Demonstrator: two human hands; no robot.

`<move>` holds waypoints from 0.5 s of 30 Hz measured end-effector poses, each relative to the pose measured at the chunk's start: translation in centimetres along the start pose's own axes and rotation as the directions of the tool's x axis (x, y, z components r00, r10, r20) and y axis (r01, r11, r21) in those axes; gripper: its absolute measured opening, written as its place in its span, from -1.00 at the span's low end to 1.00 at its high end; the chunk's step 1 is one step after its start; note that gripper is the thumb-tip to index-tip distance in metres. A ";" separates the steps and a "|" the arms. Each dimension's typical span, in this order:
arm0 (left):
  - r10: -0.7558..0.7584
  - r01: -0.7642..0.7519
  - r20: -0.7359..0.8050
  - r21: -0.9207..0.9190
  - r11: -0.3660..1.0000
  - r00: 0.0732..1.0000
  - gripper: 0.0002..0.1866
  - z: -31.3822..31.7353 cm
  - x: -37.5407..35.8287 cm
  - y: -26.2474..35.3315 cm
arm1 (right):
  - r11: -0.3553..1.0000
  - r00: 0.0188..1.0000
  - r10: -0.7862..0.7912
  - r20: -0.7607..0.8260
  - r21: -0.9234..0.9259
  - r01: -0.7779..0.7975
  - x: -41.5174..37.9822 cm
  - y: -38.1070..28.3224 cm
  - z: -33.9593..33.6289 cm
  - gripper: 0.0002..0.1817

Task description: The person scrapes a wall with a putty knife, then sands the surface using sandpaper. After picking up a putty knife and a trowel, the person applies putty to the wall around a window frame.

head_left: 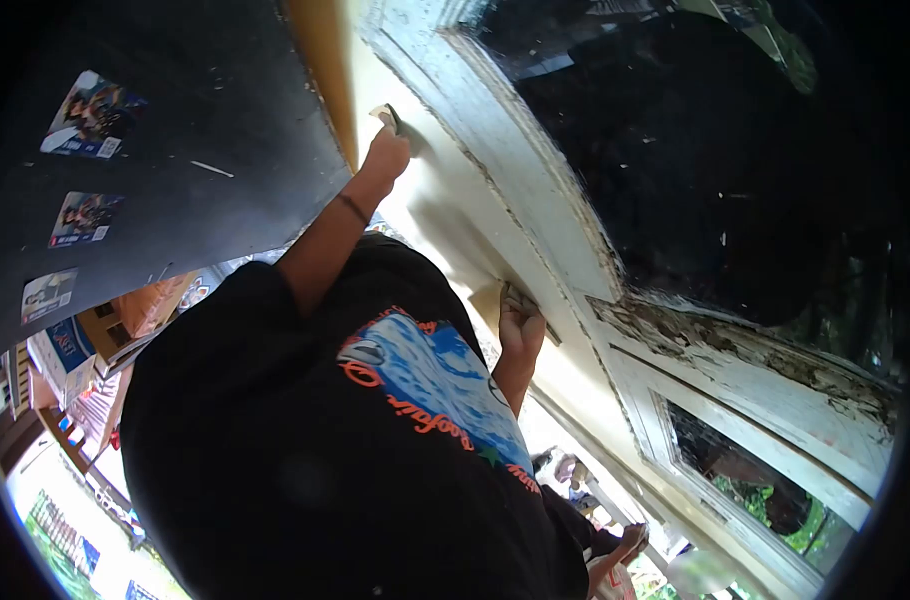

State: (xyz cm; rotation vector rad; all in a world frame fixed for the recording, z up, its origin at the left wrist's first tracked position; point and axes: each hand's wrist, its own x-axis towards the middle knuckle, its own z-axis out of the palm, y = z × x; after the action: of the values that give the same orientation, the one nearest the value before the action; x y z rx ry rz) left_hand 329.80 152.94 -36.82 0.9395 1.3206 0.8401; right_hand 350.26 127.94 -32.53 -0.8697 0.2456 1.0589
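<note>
A black T-shirt with a blue and orange print fills the middle of the head view. From it, my left hand [388, 155] reaches up to the cream wall strip [445, 150]. Its fingers are closed on a thin, bent tan piece [379, 112] with a dark edge, which looks like sandpaper. Lower down on the same strip is my right hand [521, 318], fingers bent over a flat tan piece [487, 304] that looks similar. This second piece lies against the wall, partly hidden by the hand.
White window frames [565, 210] with peeling, damaged paint [715, 340] run along the right. A dark board [205, 120] with several stickers [87, 218] is on the left. Boxes [70, 345] stand at lower left. Another person's hand [632, 540] shows at the bottom right.
</note>
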 end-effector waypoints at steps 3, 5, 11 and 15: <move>0.063 -0.063 0.032 -0.003 0.998 0.998 -0.75 0.6 -3.5 1.7 | 1.000 0.999 -0.007 0.053 0.029 0.006 -2.6 -1.2 1.9 -0.57; 0.017 0.008 -0.089 0.277 0.961 0.996 -0.78 0.7 -3.9 3.6 | 1.000 0.994 -0.002 0.112 -0.002 0.003 -1.7 -1.0 1.3 -0.57; 0.193 -0.248 0.266 0.192 0.950 0.944 -0.84 -0.8 -0.8 0.1 | 0.997 1.000 -0.025 0.007 0.077 0.025 -0.5 -0.7 -0.2 -0.60; 0.299 -0.363 0.247 0.278 0.889 0.922 -0.79 -0.5 -0.5 0.1 | 0.999 1.000 -0.025 0.019 0.039 0.024 -1.4 -0.9 -0.7 -0.63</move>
State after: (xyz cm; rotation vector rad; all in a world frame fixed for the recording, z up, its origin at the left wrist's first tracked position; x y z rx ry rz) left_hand 329.28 152.55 -36.49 1.5019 1.1547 0.7768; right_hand 350.45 126.37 -31.76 -0.8248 0.2379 1.0364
